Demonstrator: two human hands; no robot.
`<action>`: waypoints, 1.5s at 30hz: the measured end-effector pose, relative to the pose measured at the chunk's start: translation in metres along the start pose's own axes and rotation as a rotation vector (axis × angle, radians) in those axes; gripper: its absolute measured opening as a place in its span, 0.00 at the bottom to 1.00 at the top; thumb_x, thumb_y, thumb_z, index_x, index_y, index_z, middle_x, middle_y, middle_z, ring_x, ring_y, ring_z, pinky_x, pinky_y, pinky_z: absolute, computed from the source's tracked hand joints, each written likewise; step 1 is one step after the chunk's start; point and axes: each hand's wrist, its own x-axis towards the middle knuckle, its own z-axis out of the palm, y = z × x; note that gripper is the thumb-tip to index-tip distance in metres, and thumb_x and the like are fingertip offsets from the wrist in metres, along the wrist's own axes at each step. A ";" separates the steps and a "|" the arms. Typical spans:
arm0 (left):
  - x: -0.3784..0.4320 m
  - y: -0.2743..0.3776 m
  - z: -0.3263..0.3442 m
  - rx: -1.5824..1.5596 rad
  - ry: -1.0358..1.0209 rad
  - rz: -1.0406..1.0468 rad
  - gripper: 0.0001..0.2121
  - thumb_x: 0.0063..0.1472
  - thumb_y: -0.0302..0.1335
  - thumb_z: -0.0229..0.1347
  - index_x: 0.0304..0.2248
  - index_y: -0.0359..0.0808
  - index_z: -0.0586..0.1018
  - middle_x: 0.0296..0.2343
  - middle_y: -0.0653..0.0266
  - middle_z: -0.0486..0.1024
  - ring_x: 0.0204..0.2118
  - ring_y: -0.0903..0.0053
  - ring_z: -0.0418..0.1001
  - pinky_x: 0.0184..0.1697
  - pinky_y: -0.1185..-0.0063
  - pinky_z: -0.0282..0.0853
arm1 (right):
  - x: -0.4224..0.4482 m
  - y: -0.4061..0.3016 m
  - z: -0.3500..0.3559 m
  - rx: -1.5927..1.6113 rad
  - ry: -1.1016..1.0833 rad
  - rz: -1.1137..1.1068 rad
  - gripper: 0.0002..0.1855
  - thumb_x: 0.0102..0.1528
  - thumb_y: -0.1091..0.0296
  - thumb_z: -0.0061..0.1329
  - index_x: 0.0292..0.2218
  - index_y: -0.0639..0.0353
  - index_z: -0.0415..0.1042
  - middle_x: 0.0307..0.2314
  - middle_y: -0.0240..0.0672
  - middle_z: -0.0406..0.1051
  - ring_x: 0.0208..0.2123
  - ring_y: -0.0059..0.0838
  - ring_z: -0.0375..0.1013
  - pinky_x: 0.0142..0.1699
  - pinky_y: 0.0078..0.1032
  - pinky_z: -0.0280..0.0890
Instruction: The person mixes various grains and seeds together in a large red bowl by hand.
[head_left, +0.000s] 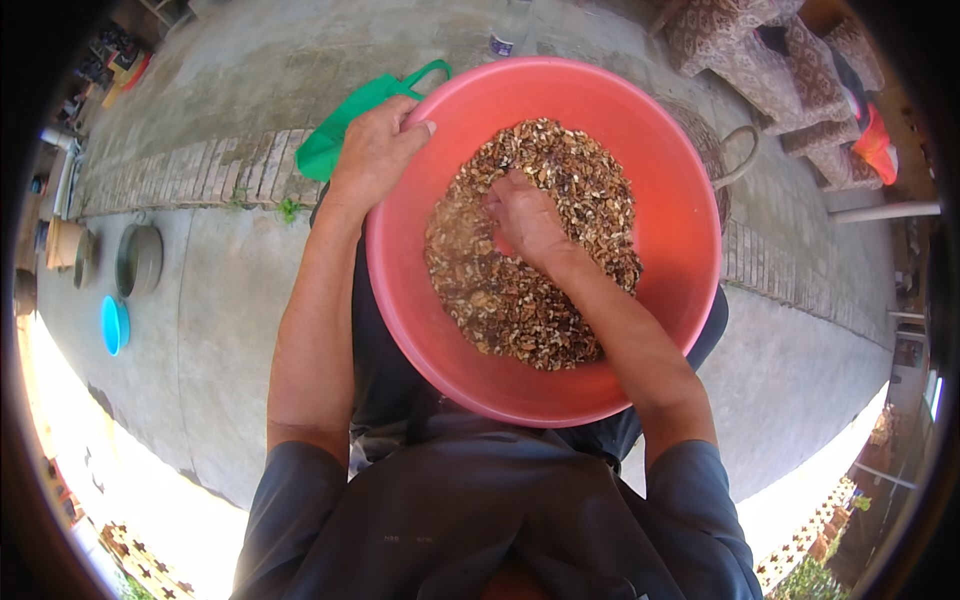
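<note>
A large pink plastic basin (675, 300) rests on my lap, tilted towards me. Broken walnut pieces (555, 322), pale and dark brown mixed, cover much of its floor. My left hand (379, 146) grips the rim at the upper left, thumb over the edge and the other fingers outside. Down among the nuts, near the middle of the heap, is my right hand (525, 217) with its fingers curled. Its fingertips are partly hidden, so whether it holds any pieces is unclear. Beside it, a small patch of bare pink basin floor shows.
Behind the left rim lies a green fabric bag (345, 124). A wicker basket (697, 142) with a looped handle stands partly hidden behind the basin. Beyond the far rim is a clear plastic bottle (506, 34). Covered sofas (757, 67) stand upper right; a blue basin (115, 325) is far left.
</note>
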 end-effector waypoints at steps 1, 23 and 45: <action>0.000 0.000 0.000 -0.016 -0.002 -0.010 0.18 0.64 0.35 0.61 0.47 0.29 0.82 0.37 0.46 0.84 0.39 0.60 0.83 0.46 0.66 0.75 | -0.003 -0.005 -0.008 0.120 0.041 0.045 0.04 0.60 0.76 0.53 0.38 0.63 0.76 0.43 0.50 0.77 0.41 0.48 0.82 0.46 0.41 0.79; 0.001 0.000 -0.003 0.006 -0.047 0.020 0.17 0.67 0.33 0.60 0.47 0.25 0.81 0.34 0.59 0.82 0.36 0.78 0.78 0.43 0.73 0.74 | -0.011 -0.005 -0.042 0.907 -0.025 0.443 0.05 0.67 0.79 0.47 0.41 0.66 0.76 0.24 0.34 0.76 0.23 0.21 0.75 0.28 0.24 0.71; 0.003 0.009 -0.001 0.035 -0.032 -0.001 0.16 0.66 0.31 0.61 0.46 0.25 0.81 0.32 0.60 0.81 0.35 0.79 0.74 0.41 0.75 0.72 | -0.036 -0.056 -0.036 0.581 -0.241 -0.054 0.12 0.65 0.80 0.50 0.50 0.62 0.77 0.46 0.45 0.77 0.50 0.44 0.79 0.56 0.38 0.74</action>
